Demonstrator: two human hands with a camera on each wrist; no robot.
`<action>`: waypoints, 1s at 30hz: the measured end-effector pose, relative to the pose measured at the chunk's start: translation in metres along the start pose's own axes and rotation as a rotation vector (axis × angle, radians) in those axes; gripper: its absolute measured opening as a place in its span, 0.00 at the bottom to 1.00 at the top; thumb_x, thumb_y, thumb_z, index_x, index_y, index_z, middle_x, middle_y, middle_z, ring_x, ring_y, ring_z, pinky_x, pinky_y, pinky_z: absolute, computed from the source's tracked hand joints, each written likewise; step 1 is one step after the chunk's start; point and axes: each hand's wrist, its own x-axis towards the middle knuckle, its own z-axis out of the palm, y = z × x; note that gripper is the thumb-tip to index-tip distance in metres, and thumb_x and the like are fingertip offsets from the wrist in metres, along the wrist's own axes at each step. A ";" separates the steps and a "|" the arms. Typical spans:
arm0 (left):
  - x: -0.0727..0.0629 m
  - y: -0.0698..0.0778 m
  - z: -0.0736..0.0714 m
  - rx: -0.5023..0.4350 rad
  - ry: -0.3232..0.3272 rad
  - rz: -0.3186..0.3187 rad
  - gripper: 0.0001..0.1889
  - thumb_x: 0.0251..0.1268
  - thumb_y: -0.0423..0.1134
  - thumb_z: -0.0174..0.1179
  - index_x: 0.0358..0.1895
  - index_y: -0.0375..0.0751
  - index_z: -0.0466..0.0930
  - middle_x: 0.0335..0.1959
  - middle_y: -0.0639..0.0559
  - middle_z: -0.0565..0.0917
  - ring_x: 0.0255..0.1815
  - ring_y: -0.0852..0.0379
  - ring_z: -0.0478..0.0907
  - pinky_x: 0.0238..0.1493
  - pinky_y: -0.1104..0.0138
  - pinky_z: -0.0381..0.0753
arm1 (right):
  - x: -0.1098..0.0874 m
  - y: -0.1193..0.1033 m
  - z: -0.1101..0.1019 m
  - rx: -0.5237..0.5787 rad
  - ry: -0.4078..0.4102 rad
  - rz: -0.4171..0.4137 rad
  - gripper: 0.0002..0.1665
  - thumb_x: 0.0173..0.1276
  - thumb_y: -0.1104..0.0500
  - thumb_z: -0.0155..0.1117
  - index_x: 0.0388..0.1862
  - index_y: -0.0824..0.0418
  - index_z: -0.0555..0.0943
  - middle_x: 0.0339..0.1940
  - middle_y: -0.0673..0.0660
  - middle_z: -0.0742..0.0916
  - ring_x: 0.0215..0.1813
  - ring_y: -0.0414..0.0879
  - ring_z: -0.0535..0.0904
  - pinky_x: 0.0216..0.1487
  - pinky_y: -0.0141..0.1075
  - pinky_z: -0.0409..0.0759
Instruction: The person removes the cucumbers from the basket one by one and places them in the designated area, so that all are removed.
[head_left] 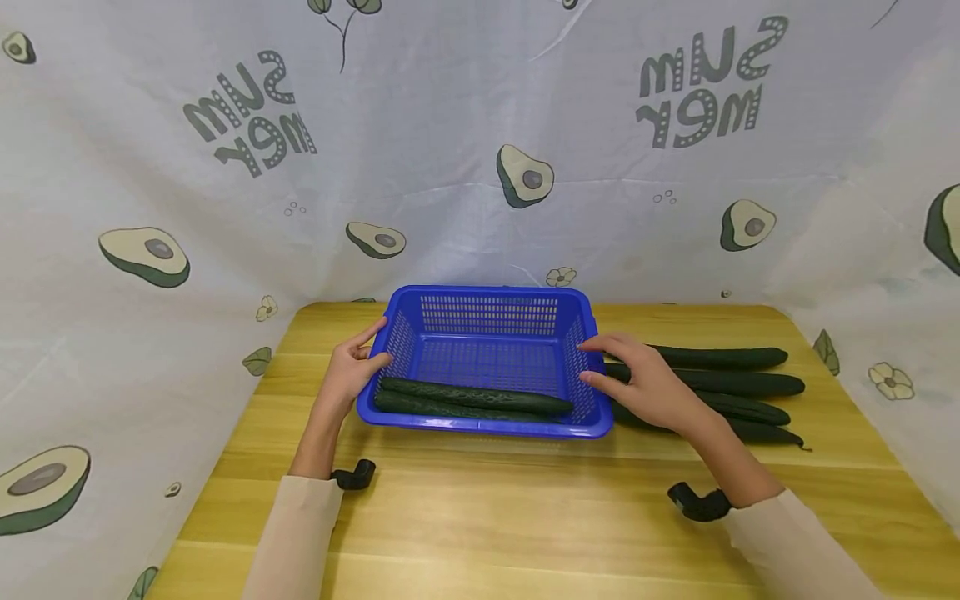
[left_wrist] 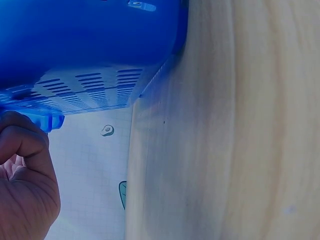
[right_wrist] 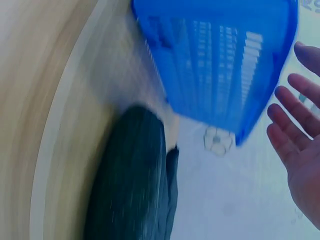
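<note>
Nearest lie the cuffs [head_left: 300, 517] and two wrist cameras [head_left: 697, 503], above the bare front of the table [head_left: 487, 517]. Beyond them is the blue basket [head_left: 487, 426], at mid-table, with two cucumbers [head_left: 476, 394] side by side along its near wall. The left hand [head_left: 349, 368] pinches the left rim, thumb on top and fingers curled to the outer side. The right hand [head_left: 647, 385] is at the right rim, fingers spread and thumb apart, holding nothing; whether its fingertips touch the basket cannot be told. The step in hand appears to be steadying or shifting the basket by its two ends. For this, the right thumb and fingers would best close on the rim opposite the left grip, so that both ends bear equally; with the load all along the near side, the front may dip if the basket is raised, and level wrists would keep the pair from rolling. Four loose cucumbers [head_left: 742, 383] lie on the table to the right, partly behind the right hand, which should clear them when moving. Farthest stands the avocado-print cloth [head_left: 450, 125].
</note>
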 end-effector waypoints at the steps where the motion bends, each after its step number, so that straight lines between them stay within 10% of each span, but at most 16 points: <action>1: 0.000 -0.001 -0.001 0.001 0.001 0.001 0.37 0.66 0.30 0.65 0.77 0.61 0.69 0.28 0.42 0.89 0.20 0.61 0.82 0.25 0.69 0.83 | 0.004 -0.003 0.004 0.006 -0.008 -0.005 0.26 0.73 0.50 0.68 0.66 0.57 0.79 0.66 0.60 0.83 0.68 0.61 0.77 0.64 0.64 0.77; 30: 0.000 -0.001 -0.002 0.005 -0.006 0.019 0.37 0.67 0.30 0.64 0.77 0.61 0.69 0.37 0.34 0.89 0.21 0.61 0.83 0.25 0.69 0.82 | 0.074 -0.060 0.077 0.067 -0.326 -0.069 0.35 0.75 0.44 0.65 0.74 0.59 0.73 0.71 0.61 0.79 0.72 0.60 0.74 0.69 0.56 0.76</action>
